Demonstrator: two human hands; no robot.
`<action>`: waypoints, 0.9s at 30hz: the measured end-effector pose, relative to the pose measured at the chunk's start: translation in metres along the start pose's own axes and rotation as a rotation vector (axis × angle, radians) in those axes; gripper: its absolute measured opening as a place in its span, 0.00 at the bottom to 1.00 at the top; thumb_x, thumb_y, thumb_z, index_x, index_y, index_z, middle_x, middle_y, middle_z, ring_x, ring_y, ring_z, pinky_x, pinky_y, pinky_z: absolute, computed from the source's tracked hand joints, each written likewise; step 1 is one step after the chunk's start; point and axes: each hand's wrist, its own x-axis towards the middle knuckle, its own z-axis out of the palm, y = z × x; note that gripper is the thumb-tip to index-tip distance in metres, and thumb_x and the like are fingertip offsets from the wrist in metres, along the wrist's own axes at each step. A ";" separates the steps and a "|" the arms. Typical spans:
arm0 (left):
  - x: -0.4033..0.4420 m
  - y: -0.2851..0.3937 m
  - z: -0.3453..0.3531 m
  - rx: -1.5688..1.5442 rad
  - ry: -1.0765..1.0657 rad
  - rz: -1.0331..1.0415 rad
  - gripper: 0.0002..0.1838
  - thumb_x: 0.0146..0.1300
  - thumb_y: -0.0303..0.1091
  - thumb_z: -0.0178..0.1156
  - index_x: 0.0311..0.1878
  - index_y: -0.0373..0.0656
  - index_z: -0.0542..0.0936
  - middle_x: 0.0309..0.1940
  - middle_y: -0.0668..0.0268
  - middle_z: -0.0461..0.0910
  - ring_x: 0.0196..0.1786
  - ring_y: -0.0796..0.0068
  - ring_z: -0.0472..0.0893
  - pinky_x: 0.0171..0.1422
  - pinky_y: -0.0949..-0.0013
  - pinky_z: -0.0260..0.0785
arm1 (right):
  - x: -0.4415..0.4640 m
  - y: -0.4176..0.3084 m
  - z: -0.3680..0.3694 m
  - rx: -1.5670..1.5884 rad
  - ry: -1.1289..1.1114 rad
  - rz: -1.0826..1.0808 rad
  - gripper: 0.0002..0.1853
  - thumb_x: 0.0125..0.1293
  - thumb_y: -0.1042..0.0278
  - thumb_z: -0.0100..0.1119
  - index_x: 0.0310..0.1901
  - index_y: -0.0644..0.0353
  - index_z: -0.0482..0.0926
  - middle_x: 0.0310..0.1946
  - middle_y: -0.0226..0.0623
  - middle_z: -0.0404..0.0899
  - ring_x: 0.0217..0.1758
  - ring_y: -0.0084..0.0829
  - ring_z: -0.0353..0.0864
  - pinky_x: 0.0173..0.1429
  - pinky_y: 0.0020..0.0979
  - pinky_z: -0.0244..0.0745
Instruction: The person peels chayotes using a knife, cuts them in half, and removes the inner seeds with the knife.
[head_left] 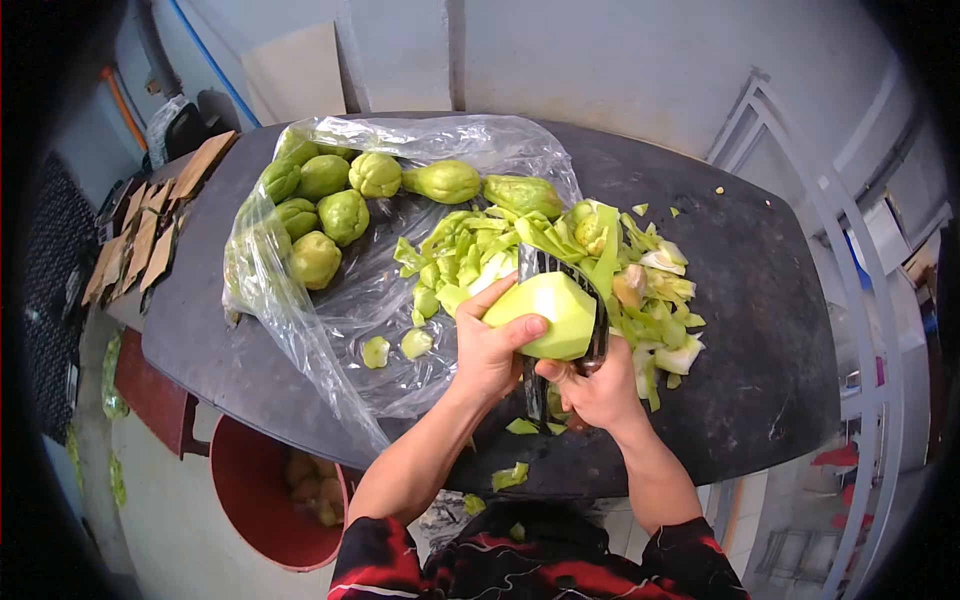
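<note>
A mostly peeled pale-green chayote (pixel 545 315) rests in my left hand (pixel 490 345), its fingers and thumb closed round the near left side. My right hand (pixel 595 385) is closed on a dark peeler (pixel 601 335) at the chayote's right side; the fingers partly hide this tool. A wide strip of green peel (pixel 606 250) rises just beyond the tool. Behind both hands lies a heap of chayote peelings (pixel 470 245), spreading to the right. Two small cut pieces (pixel 416 343) lie on the plastic to the left.
Several unpeeled chayotes (pixel 343 217) sit in a clear plastic bag (pixel 350 350) spread over the dark table (pixel 760 300). Below the left table edge stands a red bucket (pixel 250 530) with rounded yellowish things inside. Cardboard pieces (pixel 150 235) are at far left, a grey metal frame (pixel 850 250) at right.
</note>
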 end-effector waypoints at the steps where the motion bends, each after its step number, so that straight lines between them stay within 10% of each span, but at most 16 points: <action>1: 0.002 0.001 0.000 -0.001 -0.004 0.007 0.31 0.49 0.20 0.77 0.58 0.27 0.77 0.46 0.57 0.85 0.45 0.69 0.85 0.52 0.66 0.81 | 0.003 -0.002 -0.004 -0.003 -0.002 -0.007 0.21 0.58 0.58 0.78 0.45 0.65 0.83 0.30 0.34 0.86 0.32 0.23 0.83 0.38 0.30 0.77; 3: 0.000 0.002 -0.003 0.036 -0.065 -0.067 0.30 0.50 0.23 0.77 0.57 0.29 0.78 0.46 0.59 0.85 0.45 0.71 0.85 0.52 0.67 0.80 | 0.001 -0.012 -0.013 0.042 -0.134 0.116 0.19 0.59 0.61 0.77 0.45 0.65 0.83 0.30 0.31 0.85 0.32 0.20 0.81 0.38 0.28 0.76; 4: 0.001 0.003 -0.004 0.032 -0.064 -0.064 0.30 0.50 0.23 0.77 0.57 0.29 0.78 0.46 0.59 0.85 0.45 0.71 0.85 0.52 0.67 0.80 | 0.003 -0.009 -0.010 0.088 -0.099 -0.055 0.16 0.63 0.63 0.74 0.42 0.67 0.80 0.21 0.28 0.79 0.15 0.16 0.73 0.18 0.22 0.66; 10: 0.007 0.030 -0.010 0.342 -0.340 -0.181 0.32 0.48 0.34 0.78 0.58 0.34 0.78 0.46 0.63 0.84 0.47 0.74 0.83 0.54 0.68 0.77 | 0.004 -0.011 -0.022 0.026 -0.173 -0.117 0.23 0.56 0.56 0.79 0.43 0.65 0.81 0.21 0.26 0.79 0.15 0.15 0.73 0.19 0.21 0.67; 14: 0.004 0.028 -0.008 0.374 -0.256 -0.226 0.42 0.46 0.50 0.78 0.60 0.34 0.75 0.48 0.61 0.83 0.47 0.70 0.83 0.54 0.66 0.78 | 0.004 -0.012 -0.018 0.049 -0.246 0.028 0.24 0.52 0.56 0.82 0.40 0.64 0.81 0.20 0.26 0.79 0.15 0.16 0.73 0.19 0.21 0.67; 17: 0.005 0.022 -0.018 0.249 -0.240 -0.227 0.33 0.54 0.41 0.76 0.59 0.35 0.76 0.47 0.62 0.83 0.48 0.72 0.83 0.54 0.67 0.77 | 0.003 -0.003 -0.014 0.102 -0.302 0.199 0.23 0.51 0.60 0.83 0.38 0.64 0.79 0.19 0.25 0.78 0.15 0.16 0.72 0.18 0.21 0.67; 27: -0.002 -0.003 -0.022 0.165 -0.072 -0.168 0.38 0.61 0.57 0.68 0.63 0.36 0.71 0.51 0.59 0.79 0.49 0.70 0.82 0.54 0.65 0.76 | 0.001 0.002 0.008 0.190 -0.178 0.162 0.21 0.55 0.56 0.80 0.35 0.63 0.80 0.17 0.24 0.76 0.14 0.17 0.73 0.19 0.23 0.66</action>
